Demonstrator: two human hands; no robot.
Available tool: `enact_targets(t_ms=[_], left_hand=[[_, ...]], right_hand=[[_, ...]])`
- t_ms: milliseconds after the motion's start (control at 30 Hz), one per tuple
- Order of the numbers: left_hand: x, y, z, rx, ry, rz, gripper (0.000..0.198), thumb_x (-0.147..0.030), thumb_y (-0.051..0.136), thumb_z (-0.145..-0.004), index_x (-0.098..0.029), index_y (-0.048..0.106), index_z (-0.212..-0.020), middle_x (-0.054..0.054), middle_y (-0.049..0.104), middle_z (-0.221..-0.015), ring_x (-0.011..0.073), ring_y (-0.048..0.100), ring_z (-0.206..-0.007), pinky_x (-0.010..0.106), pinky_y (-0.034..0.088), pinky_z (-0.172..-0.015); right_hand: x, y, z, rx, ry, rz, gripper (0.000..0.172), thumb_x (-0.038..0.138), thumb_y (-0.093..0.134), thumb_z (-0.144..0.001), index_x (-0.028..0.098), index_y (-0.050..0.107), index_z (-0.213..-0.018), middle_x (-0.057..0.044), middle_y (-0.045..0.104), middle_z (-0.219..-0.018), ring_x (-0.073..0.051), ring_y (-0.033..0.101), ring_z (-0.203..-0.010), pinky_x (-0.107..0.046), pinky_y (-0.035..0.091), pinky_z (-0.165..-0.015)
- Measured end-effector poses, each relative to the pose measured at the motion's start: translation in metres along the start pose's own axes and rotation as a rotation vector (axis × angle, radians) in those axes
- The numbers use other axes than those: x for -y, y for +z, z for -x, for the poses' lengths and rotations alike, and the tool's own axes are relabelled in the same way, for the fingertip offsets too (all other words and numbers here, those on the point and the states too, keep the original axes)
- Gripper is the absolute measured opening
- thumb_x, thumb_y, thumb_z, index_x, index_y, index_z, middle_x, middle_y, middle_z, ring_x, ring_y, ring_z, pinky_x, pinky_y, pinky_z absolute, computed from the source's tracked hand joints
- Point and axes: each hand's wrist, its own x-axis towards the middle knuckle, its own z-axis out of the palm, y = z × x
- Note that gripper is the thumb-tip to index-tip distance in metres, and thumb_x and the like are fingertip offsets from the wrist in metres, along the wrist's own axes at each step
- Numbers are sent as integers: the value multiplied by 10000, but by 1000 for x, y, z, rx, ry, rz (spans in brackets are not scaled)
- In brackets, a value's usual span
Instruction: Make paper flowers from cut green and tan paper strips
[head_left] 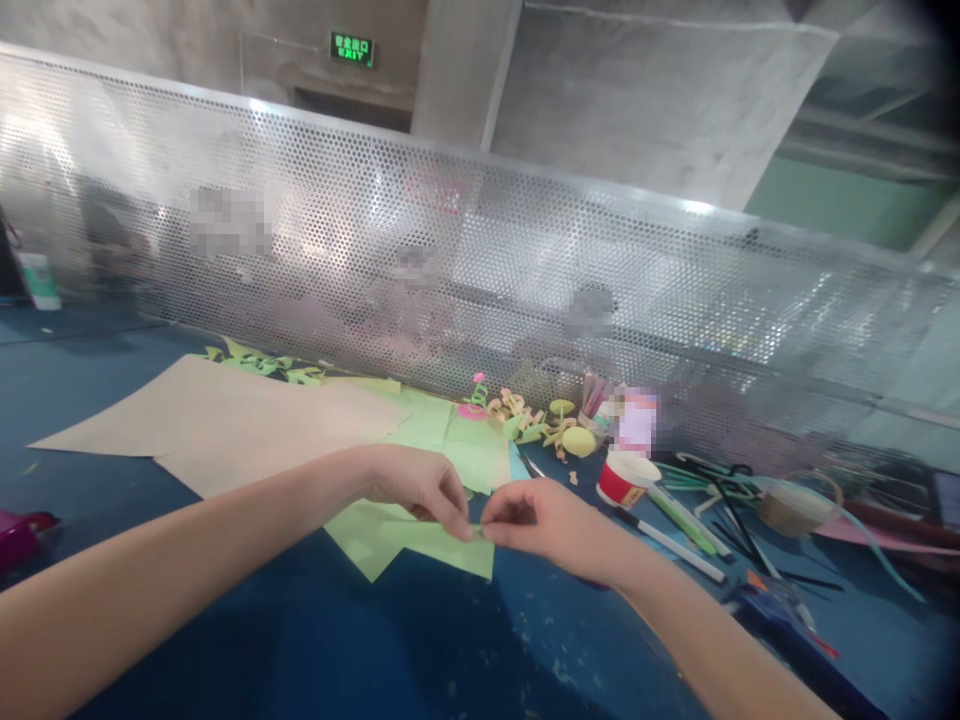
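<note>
My left hand point(420, 485) and my right hand point(541, 518) meet over the blue table, fingertips almost touching. Both are closed in a pinch on a small green piece of paper point(478, 533), mostly hidden by the fingers. Below them lies a light green sheet of paper point(375, 545) with an angular cut edge. More pale green sheets point(480, 448) spread just behind the hands. Large beige sheets point(247, 425) lie to the left, partly behind my left forearm.
Green paper cutouts point(277, 368) and yellow cutouts point(559, 432) line the perforated metal divider point(337, 240). To the right are a red-and-white paper cup point(626, 480), a green marker point(682, 520), a blue tool point(795, 640) and tangled strips. A magenta object point(22, 538) sits far left.
</note>
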Motion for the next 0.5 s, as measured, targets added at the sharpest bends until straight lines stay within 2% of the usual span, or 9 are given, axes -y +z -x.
enact_targets(t_ms=[167, 267, 367, 500], left_hand=[[-1, -3, 0, 0, -50, 91, 295, -397, 746, -521, -153, 653, -659, -47, 374, -501, 68, 279, -479, 236, 166, -448], [-2, -4, 1, -36, -43, 67, 297, -398, 747, -517, -153, 666, -664, -45, 394, -507, 68, 288, -490, 233, 175, -461], [-2, -4, 1, -77, -10, 7, 318, -416, 745, -509, -159, 684, -686, -32, 448, -527, 75, 320, -512, 228, 208, -474], [-2, -3, 1, -85, 1, -21, 315, -409, 748, -497, -170, 690, -693, -20, 513, -563, 80, 361, -524, 223, 258, -492]], right_hand=[[1, 1, 1, -61, -36, 58, 167, 334, 577, -747, 181, 622, -798, -21, 633, -794, -138, 553, -715, -240, 419, -649], [0, 2, 1, -93, -42, 63, 205, 376, 573, -751, 182, 616, -803, -23, 630, -821, -146, 556, -752, -247, 419, -681], [-1, 4, 0, -25, -3, 6, 276, 429, 505, -793, 178, 619, -815, -22, 634, -780, -140, 549, -692, -248, 422, -653], [-2, 7, -3, 40, 32, -56, 357, 474, 480, -794, 158, 628, -714, -20, 620, -659, -133, 526, -612, -239, 417, -600]])
